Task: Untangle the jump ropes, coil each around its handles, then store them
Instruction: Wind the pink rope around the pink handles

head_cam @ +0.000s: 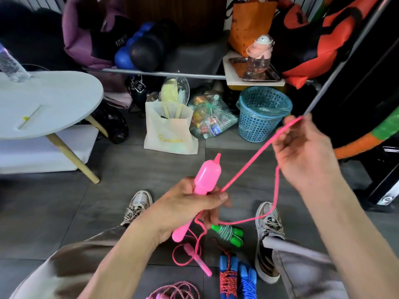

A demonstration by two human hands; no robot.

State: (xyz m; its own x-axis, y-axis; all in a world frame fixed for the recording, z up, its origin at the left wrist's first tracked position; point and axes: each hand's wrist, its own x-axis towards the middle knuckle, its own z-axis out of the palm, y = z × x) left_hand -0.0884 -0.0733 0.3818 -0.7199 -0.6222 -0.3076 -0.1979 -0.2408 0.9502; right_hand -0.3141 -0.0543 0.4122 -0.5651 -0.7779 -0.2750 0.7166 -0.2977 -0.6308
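The left hand (190,203) grips a pink handle (205,175) above the floor (64,212), fingers curled round its shaft. The right hand (302,152) is raised to the right and pinches the pink rope (254,156), which runs taut from the handle up to its fingertips, then drops in a loose loop toward the right shoe (268,221). The second pink handle (199,261) lies on the floor below. A coiled green rope (228,233) and a coiled blue one (235,275) lie between the feet; another pink bundle (174,291), seemingly tangled, sits at the bottom edge.
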